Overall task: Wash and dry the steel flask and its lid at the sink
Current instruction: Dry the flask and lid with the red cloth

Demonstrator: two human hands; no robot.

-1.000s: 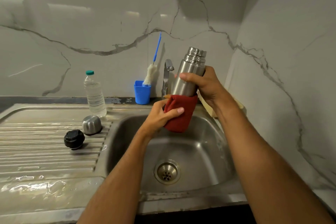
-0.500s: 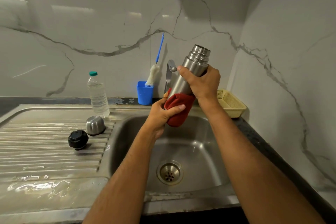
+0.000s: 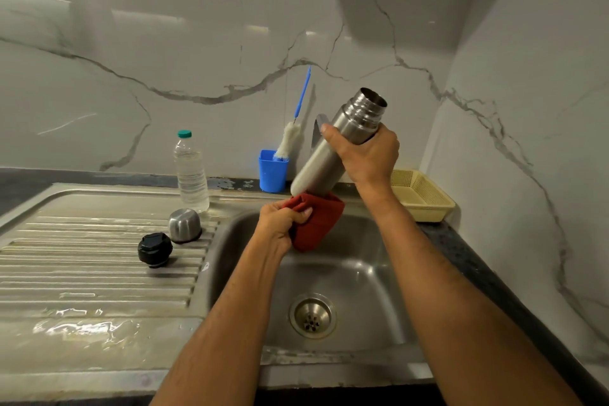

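Observation:
The steel flask (image 3: pixel 324 155) is held tilted above the sink basin (image 3: pixel 356 273), its open mouth up and to the right. My right hand (image 3: pixel 365 155) grips it near the neck. My left hand (image 3: pixel 283 221) grips a red cloth (image 3: pixel 318 224) wrapped around the flask's base. On the draining board (image 3: pixel 82 273) stand the steel cup lid (image 3: pixel 184 225) and the black stopper (image 3: pixel 155 249), side by side and apart from both hands.
A clear water bottle (image 3: pixel 191 171) stands behind the lids. A blue cup (image 3: pixel 272 171) holding a bottle brush (image 3: pixel 291 135) sits by the tap (image 3: pixel 318 128). A yellow basket (image 3: pixel 420 196) is on the right counter. Water pools on the board's front.
The flask has tilted further, its mouth swinging right. My left hand with the red cloth has slid down to the flask's base.

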